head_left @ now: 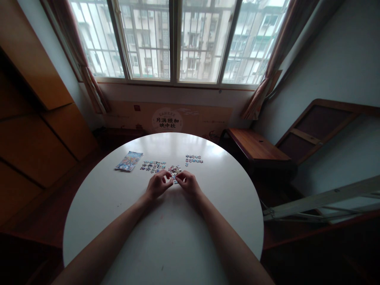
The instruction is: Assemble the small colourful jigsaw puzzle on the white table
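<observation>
My left hand [158, 185] and my right hand [189, 183] meet above the white round table [166, 237], fingertips almost touching. Each has thumb and forefinger pinched together at small pale-blue jigsaw pieces [175, 180], partly hidden by the fingers. Just beyond the fingertips is a small heap of loose jigsaw pieces [175, 169]. Several rows of separate jigsaw pieces [151, 165] lie spread out to the left of it. On the right, more pieces [193, 159] are laid in short lines. Farther left rests a colourful picture sheet [130, 160].
A wooden bench [255, 144] stands beyond the table's right side, near a leaning wooden frame [317, 126]. Orange-brown cabinets [32, 138] line the left. Behind the table, a printed board [124, 114] is below the barred window [148, 43].
</observation>
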A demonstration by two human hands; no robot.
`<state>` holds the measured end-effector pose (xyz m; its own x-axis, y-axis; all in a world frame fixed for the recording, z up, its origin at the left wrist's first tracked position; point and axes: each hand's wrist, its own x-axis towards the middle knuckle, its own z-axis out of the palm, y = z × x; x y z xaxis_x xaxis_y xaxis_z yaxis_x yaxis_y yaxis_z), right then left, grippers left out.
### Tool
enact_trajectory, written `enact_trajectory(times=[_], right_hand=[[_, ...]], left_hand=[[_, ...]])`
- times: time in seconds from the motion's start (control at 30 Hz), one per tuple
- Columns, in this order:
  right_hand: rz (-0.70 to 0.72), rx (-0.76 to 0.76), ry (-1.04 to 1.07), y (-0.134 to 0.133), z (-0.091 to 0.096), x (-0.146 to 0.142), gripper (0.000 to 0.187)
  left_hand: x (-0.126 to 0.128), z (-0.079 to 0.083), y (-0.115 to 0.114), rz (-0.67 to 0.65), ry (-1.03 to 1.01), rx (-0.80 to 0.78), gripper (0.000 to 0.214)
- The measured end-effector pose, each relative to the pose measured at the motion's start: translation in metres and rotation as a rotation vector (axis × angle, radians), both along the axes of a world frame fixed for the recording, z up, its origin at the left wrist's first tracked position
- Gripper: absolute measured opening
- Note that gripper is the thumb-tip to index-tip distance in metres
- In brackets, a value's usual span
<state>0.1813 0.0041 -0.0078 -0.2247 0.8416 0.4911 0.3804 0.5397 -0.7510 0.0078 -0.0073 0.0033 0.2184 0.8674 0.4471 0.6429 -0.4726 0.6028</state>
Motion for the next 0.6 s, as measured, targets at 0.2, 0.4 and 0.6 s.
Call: enact_trajectory(times=[0.2, 0.4, 0.6], right_hand=[[0.009, 0.0, -0.009, 0.0001, -0.0003, 0.0003, 0.007], [0.004, -0.002, -0.021, 0.0003, -0.0011, -0.0002, 0.007], [0.002, -0.001, -0.013, -0.0004, -0.0005, -0.0011, 0.007]], left_hand=[[0.0008, -0.0013, 0.0006, 0.007, -0.007, 0.005, 0.011], [0.0011, -0.0013, 0.0003, 0.003, -0.004, 0.0, 0.012], [0.0007, -0.0007, 0.0004, -0.002, -0.008, 0.002, 0.012]])
